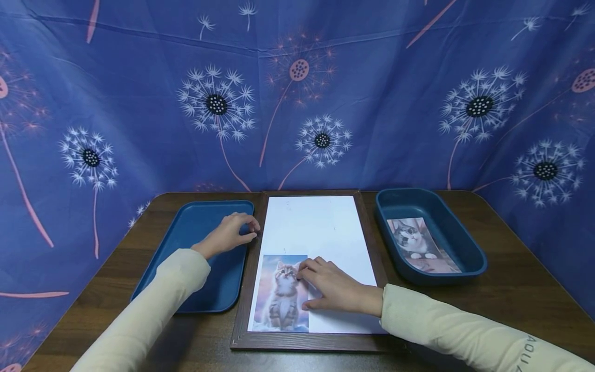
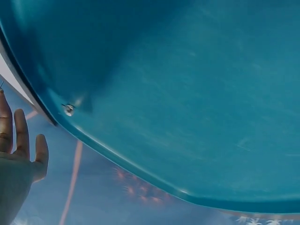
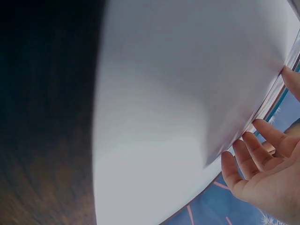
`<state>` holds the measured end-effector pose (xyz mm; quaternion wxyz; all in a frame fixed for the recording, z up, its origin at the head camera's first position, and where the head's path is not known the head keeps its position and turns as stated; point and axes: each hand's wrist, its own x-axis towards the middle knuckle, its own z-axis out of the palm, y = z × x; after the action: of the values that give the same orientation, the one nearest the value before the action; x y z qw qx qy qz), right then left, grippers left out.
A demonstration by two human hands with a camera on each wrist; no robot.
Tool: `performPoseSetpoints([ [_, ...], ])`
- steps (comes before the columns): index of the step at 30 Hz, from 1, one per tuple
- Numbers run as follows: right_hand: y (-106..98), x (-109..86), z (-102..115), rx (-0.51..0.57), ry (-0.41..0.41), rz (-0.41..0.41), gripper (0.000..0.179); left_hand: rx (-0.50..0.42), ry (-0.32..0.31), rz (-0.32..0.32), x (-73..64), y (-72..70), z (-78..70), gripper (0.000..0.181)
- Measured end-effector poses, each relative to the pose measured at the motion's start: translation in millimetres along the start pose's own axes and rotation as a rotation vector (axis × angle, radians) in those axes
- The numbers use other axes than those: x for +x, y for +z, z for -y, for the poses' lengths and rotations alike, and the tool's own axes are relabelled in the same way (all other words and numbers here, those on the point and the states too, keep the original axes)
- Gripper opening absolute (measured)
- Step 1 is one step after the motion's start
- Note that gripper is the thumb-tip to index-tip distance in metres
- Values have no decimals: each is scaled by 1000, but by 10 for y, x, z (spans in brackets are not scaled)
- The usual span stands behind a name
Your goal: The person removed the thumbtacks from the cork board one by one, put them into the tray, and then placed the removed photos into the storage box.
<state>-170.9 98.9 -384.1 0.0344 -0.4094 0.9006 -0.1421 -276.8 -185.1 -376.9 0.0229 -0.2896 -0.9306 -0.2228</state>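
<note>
A kitten picture (image 1: 281, 297) lies flat in the lower left corner of a white board (image 1: 316, 222) with a dark wooden frame (image 1: 321, 342). My right hand (image 1: 337, 287) rests with its fingertips on the picture's right edge, the thumb lower along that side; in the right wrist view its fingers (image 3: 240, 157) are spread along the edge. Over the right side of a flat blue tray (image 1: 211, 274) hovers my left hand (image 1: 230, 232), loosely bent, holding nothing, with fingertips near the frame's left side. A tiny shiny object (image 2: 69, 109) sits in the tray's corner in the left wrist view.
To the right of the frame stands a deep blue bin (image 1: 437, 279) with several cat pictures (image 1: 413, 240) in it. Everything rests on a dark wooden table (image 1: 516, 268). A blue dandelion-print cloth (image 1: 279, 103) hangs behind and at both sides.
</note>
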Motion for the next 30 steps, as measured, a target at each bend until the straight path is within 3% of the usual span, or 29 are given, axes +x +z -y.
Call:
performPoseSetpoints([
  [18,-9,20,12,-19,6,10,57,22,-147,-34,-87,27,275,15],
  [30,-10,10,17,-14,9,12,57,42,-171,-24,-91,84,306,14],
])
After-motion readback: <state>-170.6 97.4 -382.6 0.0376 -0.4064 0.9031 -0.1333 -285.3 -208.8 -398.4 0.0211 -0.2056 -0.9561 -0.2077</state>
